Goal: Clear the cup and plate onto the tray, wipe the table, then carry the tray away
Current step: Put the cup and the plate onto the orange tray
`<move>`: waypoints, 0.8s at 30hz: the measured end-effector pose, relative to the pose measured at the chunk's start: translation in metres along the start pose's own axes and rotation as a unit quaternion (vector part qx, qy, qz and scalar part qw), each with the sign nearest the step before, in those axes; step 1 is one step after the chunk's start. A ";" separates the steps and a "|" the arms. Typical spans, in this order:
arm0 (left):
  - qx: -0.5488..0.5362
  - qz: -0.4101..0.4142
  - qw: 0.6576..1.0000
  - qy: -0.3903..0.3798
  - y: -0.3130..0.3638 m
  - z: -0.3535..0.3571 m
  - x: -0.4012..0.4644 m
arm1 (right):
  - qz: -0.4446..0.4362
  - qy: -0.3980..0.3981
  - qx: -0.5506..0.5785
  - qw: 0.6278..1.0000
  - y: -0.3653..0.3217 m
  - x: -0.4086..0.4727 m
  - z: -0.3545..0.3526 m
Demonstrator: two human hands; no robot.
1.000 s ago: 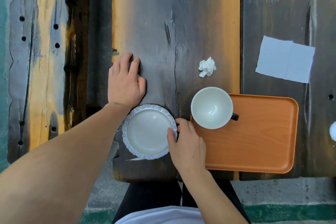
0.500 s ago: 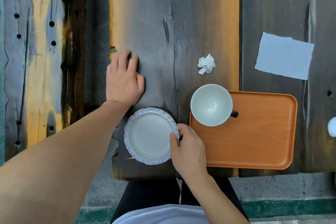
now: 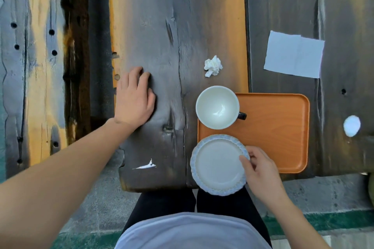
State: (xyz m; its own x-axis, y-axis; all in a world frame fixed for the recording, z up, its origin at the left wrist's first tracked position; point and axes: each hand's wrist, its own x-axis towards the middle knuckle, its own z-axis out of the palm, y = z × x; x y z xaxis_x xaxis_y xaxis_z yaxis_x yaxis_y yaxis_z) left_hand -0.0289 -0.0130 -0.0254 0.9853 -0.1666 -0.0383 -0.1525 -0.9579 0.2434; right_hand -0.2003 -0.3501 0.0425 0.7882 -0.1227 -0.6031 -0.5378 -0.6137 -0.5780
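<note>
Right hand (image 3: pixel 261 170) grip is clamped on the plate (image 3: pixel 217 164) rim, plate over the tray (image 3: pixel 283 127) near-left corner. Cup (image 3: pixel 217 107) sits on tray. Left hand (image 3: pixel 134 99) lies flat, fingers apart, on table (image 3: pixel 162 26).

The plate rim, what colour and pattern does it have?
Pale blue and scalloped, around a cream centre, on the plate; seen in the head view.

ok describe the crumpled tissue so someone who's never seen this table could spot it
Start at the orange tray near the table's front edge. Just beyond the white cup on its far-left corner lies the crumpled tissue, a small wadded white ball, unlike the flat napkin to its right.
</note>
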 end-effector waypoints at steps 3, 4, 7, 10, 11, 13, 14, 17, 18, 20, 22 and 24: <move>-0.022 -0.001 1.000 -0.009 0.025 0.005 -0.033 | 0.000 -0.002 0.003 1.000 0.007 0.005 -0.010; -0.029 -0.013 0.999 -0.009 0.034 0.008 -0.043 | 0.000 -0.004 0.004 1.000 0.009 0.007 -0.012; -0.024 -0.041 0.999 -0.014 0.052 0.020 -0.065 | 0.001 -0.009 0.006 1.000 0.012 0.014 -0.015; 0.005 -0.050 0.999 -0.021 0.054 0.029 -0.071 | -0.011 -0.012 0.008 1.000 0.012 0.020 -0.017; 0.012 -0.053 0.998 -0.022 0.053 0.031 -0.070 | -0.015 -0.011 0.007 1.000 0.012 0.022 -0.018; 0.020 -0.056 0.998 -0.022 0.052 0.032 -0.069 | -0.021 -0.012 0.004 1.000 0.012 0.027 -0.019; 0.022 -0.057 0.998 -0.020 0.052 0.033 -0.069 | -0.024 -0.010 0.000 1.000 0.013 0.030 -0.021; 0.028 -0.061 0.998 -0.014 0.052 0.033 -0.069 | -0.032 -0.013 -0.018 0.999 0.013 0.035 -0.023; 0.028 -0.062 0.998 -0.016 0.053 0.033 -0.068 | -0.033 -0.015 -0.023 0.999 0.014 0.036 -0.024; 0.030 -0.064 0.997 -0.018 0.054 0.033 -0.069 | -0.037 -0.015 -0.033 0.999 0.015 0.036 -0.025; 0.031 -0.067 0.997 -0.023 0.055 0.032 -0.069 | -0.044 -0.017 -0.045 0.998 0.015 0.037 -0.026; 0.034 -0.070 0.997 -0.027 0.056 0.032 -0.068 | -0.052 -0.020 -0.065 0.996 0.015 0.039 -0.028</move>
State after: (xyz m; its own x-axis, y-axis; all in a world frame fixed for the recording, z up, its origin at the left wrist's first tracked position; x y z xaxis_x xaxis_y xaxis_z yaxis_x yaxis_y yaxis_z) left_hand -0.1073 -0.0624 -0.0402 0.9921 -0.0411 -0.1188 -0.0210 -0.9859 0.1658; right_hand -0.1692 -0.3861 0.0260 0.8233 -0.0234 -0.5672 -0.4091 -0.7172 -0.5642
